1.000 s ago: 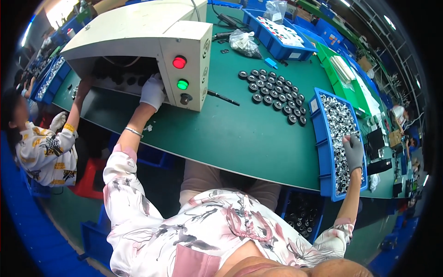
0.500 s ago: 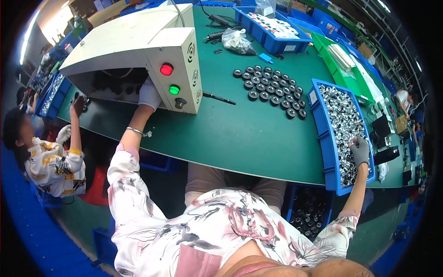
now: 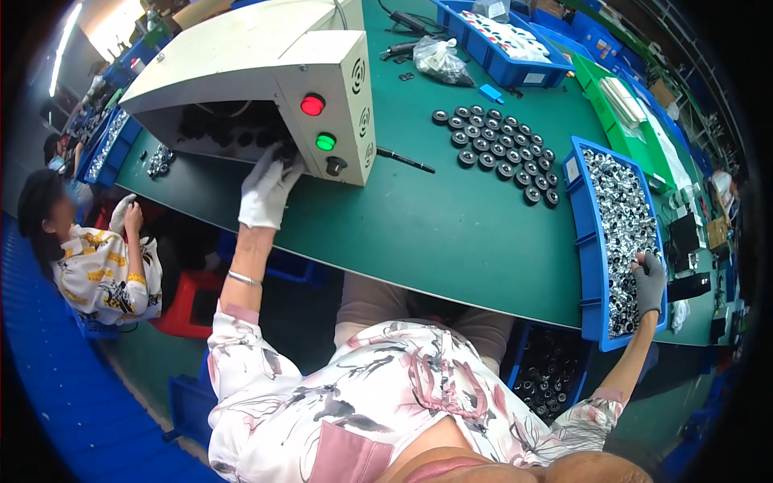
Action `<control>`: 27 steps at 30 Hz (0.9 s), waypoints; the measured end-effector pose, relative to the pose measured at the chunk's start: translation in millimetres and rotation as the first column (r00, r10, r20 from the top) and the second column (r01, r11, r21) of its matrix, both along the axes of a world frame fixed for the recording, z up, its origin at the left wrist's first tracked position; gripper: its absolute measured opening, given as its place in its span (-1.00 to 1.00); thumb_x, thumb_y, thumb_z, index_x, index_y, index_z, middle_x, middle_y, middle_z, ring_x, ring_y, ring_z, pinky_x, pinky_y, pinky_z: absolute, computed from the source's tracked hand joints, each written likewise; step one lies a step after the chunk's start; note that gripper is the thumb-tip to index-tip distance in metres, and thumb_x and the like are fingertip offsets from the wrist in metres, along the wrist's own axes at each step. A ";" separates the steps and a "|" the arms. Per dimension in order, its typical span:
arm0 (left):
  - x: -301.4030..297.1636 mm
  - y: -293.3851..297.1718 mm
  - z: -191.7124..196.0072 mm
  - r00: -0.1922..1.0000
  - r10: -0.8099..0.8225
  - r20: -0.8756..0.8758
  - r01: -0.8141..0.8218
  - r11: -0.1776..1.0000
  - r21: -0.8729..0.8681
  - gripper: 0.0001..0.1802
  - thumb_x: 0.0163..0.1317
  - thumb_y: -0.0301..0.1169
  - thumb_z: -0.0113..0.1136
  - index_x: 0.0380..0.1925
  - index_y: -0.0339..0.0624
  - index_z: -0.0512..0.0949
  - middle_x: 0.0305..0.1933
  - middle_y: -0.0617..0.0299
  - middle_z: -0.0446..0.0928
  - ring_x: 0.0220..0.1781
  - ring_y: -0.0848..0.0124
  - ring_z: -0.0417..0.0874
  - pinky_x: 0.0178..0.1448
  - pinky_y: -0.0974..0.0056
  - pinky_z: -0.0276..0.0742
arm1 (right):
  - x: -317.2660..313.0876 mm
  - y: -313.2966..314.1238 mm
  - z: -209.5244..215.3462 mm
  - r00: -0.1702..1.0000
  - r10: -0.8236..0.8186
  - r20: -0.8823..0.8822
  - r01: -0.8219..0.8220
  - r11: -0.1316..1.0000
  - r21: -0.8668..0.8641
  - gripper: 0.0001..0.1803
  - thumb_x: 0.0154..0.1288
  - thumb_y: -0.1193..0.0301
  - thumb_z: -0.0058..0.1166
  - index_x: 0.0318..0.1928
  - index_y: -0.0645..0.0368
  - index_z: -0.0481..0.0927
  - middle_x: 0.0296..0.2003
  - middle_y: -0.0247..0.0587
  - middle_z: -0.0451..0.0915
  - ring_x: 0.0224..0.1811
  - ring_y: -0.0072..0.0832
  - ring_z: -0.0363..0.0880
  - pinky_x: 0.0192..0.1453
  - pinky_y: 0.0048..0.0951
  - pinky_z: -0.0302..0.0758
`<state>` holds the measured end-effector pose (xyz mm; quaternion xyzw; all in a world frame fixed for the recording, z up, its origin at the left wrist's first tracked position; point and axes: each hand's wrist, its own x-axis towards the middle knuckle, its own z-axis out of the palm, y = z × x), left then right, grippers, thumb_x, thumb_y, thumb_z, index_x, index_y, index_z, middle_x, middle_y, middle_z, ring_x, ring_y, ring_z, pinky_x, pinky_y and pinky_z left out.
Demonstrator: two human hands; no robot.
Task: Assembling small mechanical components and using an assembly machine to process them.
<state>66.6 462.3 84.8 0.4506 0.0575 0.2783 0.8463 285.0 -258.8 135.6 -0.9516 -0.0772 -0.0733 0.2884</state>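
My left hand [image 3: 268, 196], in a white glove, is at the mouth of a cream-coloured machine [image 3: 233, 64]. Its fingers are closed on a dark round part [image 3: 283, 153]; more dark round parts [image 3: 233, 133] show in the machine's shadowed inside. My right hand [image 3: 650, 283], in a grey fingerless glove, rests over the shiny metal pieces [image 3: 616, 201] that fill a blue tray [image 3: 593, 266]. Its fingers curl together among the pieces; what they hold is too small to make out. Between the hands, black ring-shaped parts [image 3: 505, 153] stand in rows on the green table [image 3: 419, 233].
A black pen [image 3: 407, 159] lies beside the machine, which has red and green lit buttons. Farther back are a plastic bag [image 3: 441, 62], a blue tray of white pieces [image 3: 503, 40] and a green bin [image 3: 612, 105]. Another person [image 3: 105, 258] sits at the left.
My left hand has drawn partly out of the machine, so its glove shows more. My right hand stays in the metal pieces. The person at the left has lowered an arm. The view has shifted slightly.
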 end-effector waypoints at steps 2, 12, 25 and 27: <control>-14.7 -25.4 -3.8 0.996 0.065 -0.058 -0.064 0.998 0.019 -0.57 0.42 -0.57 0.03 0.26 -0.45 0.38 0.12 -0.09 0.53 0.03 0.15 0.64 0.33 0.04 0.53 | -13.2 18.6 13.3 0.998 -0.059 0.015 0.057 0.994 0.093 -0.75 0.29 0.52 0.18 -0.04 0.35 0.65 -0.27 -0.40 0.62 -0.23 -0.68 0.49 -0.13 -0.58 0.44; -19.7 -164.8 -14.8 0.976 -0.217 -0.006 0.207 0.938 -0.278 -0.57 0.39 -0.51 0.18 0.24 -0.33 0.44 0.06 0.16 0.60 0.10 0.31 0.63 0.35 0.00 0.54 | -110.2 195.7 32.9 0.920 0.329 -0.214 -0.128 0.768 0.628 -0.79 0.31 0.48 0.18 -0.08 0.31 0.67 -0.29 -0.38 0.63 -0.25 -0.66 0.54 -0.10 -0.59 0.47; 28.4 -264.4 -15.3 0.921 -0.329 -0.210 0.318 0.944 -0.084 -0.61 0.44 -0.53 0.10 0.24 -0.37 0.44 0.16 0.13 0.54 0.09 0.37 0.62 0.26 0.05 0.63 | -111.6 271.0 -32.1 0.763 0.538 -0.359 -0.016 0.572 0.820 -0.69 0.34 0.36 0.24 -0.03 0.34 0.66 -0.28 -0.29 0.66 -0.27 -0.63 0.56 -0.14 -0.57 0.50; 31.2 -269.5 -16.4 0.903 -0.343 -0.259 0.330 0.939 -0.093 -0.59 0.44 -0.52 0.11 0.25 -0.38 0.43 0.14 0.10 0.54 0.10 0.34 0.61 0.25 0.06 0.65 | -110.8 270.8 -37.0 0.757 0.553 -0.348 -0.016 0.548 0.836 -0.69 0.35 0.37 0.23 -0.02 0.34 0.66 -0.27 -0.29 0.66 -0.26 -0.63 0.56 -0.14 -0.57 0.50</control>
